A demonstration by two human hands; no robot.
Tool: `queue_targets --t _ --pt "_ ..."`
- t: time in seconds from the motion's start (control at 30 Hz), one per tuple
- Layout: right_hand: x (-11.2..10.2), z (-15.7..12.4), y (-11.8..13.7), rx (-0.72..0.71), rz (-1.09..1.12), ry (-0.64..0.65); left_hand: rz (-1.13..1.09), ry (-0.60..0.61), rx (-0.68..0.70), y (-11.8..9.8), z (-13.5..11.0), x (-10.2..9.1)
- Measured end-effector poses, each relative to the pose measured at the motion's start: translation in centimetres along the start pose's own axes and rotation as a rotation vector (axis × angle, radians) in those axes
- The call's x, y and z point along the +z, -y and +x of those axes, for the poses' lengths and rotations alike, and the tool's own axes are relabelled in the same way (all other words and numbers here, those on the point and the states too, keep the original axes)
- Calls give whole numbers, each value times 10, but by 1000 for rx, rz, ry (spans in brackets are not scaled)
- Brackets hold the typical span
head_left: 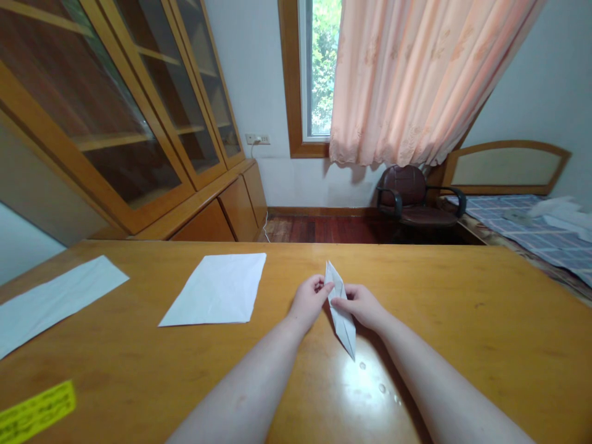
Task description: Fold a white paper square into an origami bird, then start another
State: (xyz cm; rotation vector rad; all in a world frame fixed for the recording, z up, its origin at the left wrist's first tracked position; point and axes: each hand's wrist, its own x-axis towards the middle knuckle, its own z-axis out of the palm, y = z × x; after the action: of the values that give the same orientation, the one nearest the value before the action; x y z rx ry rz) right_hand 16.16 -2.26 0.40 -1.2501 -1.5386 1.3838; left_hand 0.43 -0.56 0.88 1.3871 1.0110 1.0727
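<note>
A narrow folded piece of white paper [341, 311], pointed at both ends, stands tilted just above the wooden table [462, 327]. My left hand [309, 301] pinches its left edge near the top. From the other side, my right hand [363, 303] pinches the paper's right edge. Both hands have their fingers closed on the paper.
A flat white sheet [217, 290] lies on the table left of my hands, and a longer white sheet [50, 302] lies at the far left. A yellow note [34, 412] sits at the near left corner. Beyond the table are a cabinet, a chair [416, 197] and a bed.
</note>
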Motion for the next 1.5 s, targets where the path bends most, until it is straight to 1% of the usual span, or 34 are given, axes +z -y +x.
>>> queue_targets --t 0.2,0.43,0.63,0.9,1.13,1.3,1.4,1.5 --pt "-1 3 -4 1 -27 -100 -32 -19 4 -2 0 0" --pt "-2 2 -3 4 -6 -87 -34 -21 10 -1 0 0" --pt "-1 2 1 -14 19 -86 -49 -21 -12 2 2 0" --pt "-1 3 1 -32 -9 -87 -47 -20 -7 4 2 -1" --pt "-1 3 3 -70 -27 -132 -42 -24 -13 12 4 -1" --pt "-2 3 3 -96 -7 -133 -72 -38 -48 16 7 -1" --pt "-1 3 4 -111 53 -126 -76 -89 -71 21 9 -2" --pt "-1 2 5 -102 123 -122 -15 -224 -90 26 11 -4"
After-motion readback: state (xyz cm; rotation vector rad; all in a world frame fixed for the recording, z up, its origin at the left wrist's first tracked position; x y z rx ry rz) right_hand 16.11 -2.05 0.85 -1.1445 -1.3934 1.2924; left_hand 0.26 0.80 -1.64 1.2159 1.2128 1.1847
